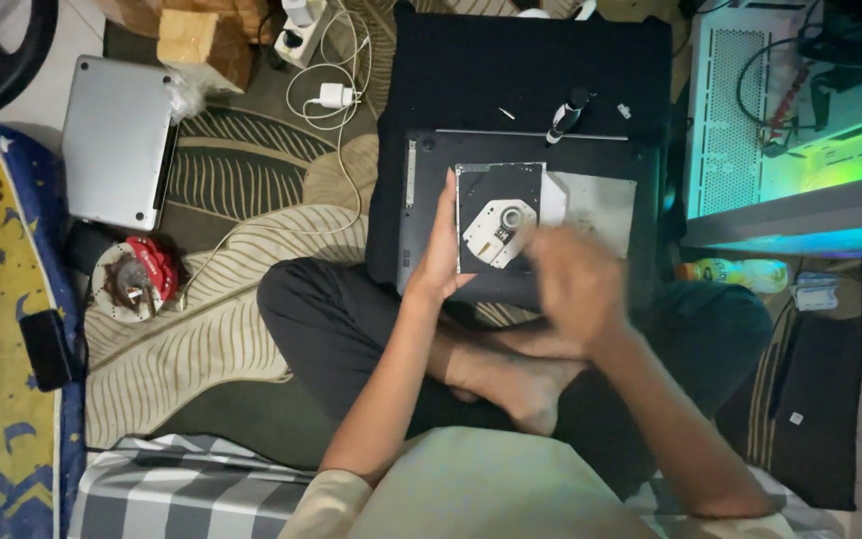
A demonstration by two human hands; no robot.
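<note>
Hands over a disc drive (499,218) held above an opened dark laptop (521,160).

The left hand (441,252) grips the drive's left edge, fingers pressed together along it. The right hand (576,282), just right of the drive, is blurred; its finger state cannot be told. A screwdriver (568,115) lies beyond the drive.

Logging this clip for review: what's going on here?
A person sits cross-legged on a rug over an upturned dark laptop. Their left hand grips the left edge of a slim disc drive held above it. The right hand hovers beside the drive, blurred. A screwdriver lies on the black mat behind, and a silver laptop sits closed to the left.
</note>
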